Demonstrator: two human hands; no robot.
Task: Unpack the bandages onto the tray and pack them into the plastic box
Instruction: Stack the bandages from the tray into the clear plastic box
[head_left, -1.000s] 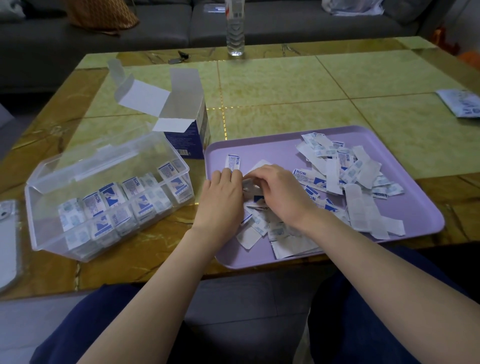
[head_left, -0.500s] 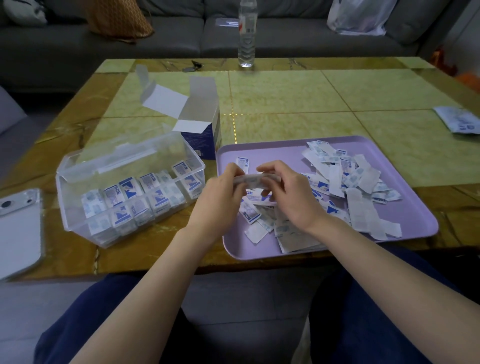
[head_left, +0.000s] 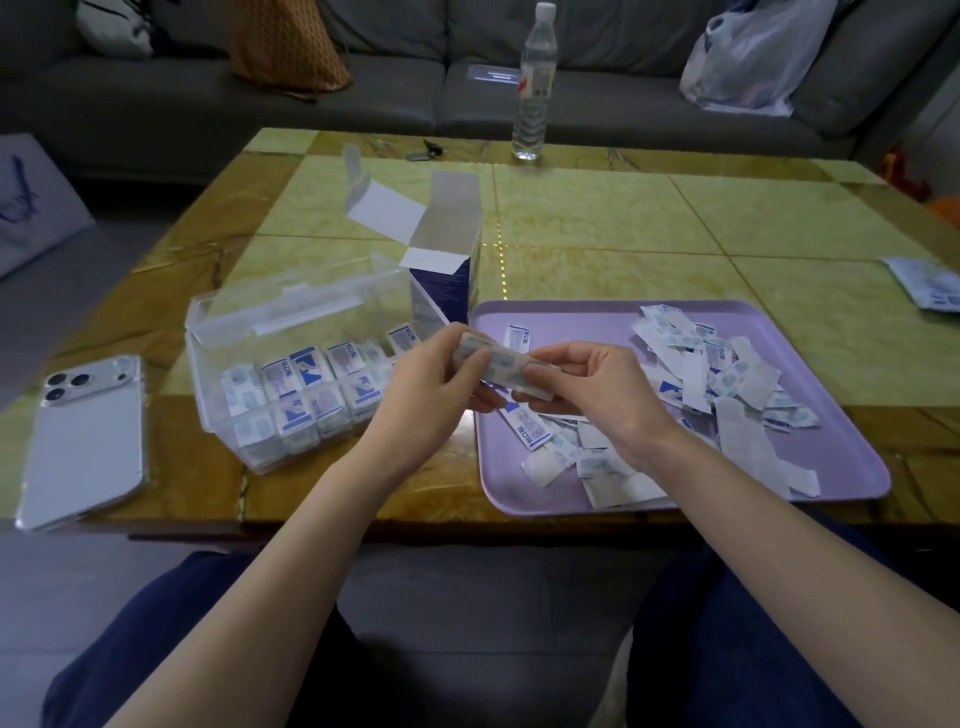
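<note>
Tiled worktop (head_left: 597, 234), grey sofa (head_left: 156, 104) behind. Over the tray (head_left: 571, 317) edge, left hand (head_left: 431, 384) and right hand (head_left: 597, 389) pinch a bandage stack (head_left: 501, 364). Wrapper print illegible.

I see both hands raised over the left edge of the purple tray (head_left: 571, 317), holding a small stack of bandages (head_left: 501, 364) between them. The left hand (head_left: 441, 374) pinches one end and the right hand (head_left: 597, 384) pinches the other. Loose bandages (head_left: 727, 374) lie scattered across the tray. To the left, the clear plastic box (head_left: 234, 332) stands open with rows of bandages (head_left: 301, 389) packed inside, and an opened carton (head_left: 447, 280) stands just behind it. A phone (head_left: 83, 441) lies near the left edge of the table (head_left: 597, 234), and a bottle (head_left: 532, 88) stands at the far side.
</note>
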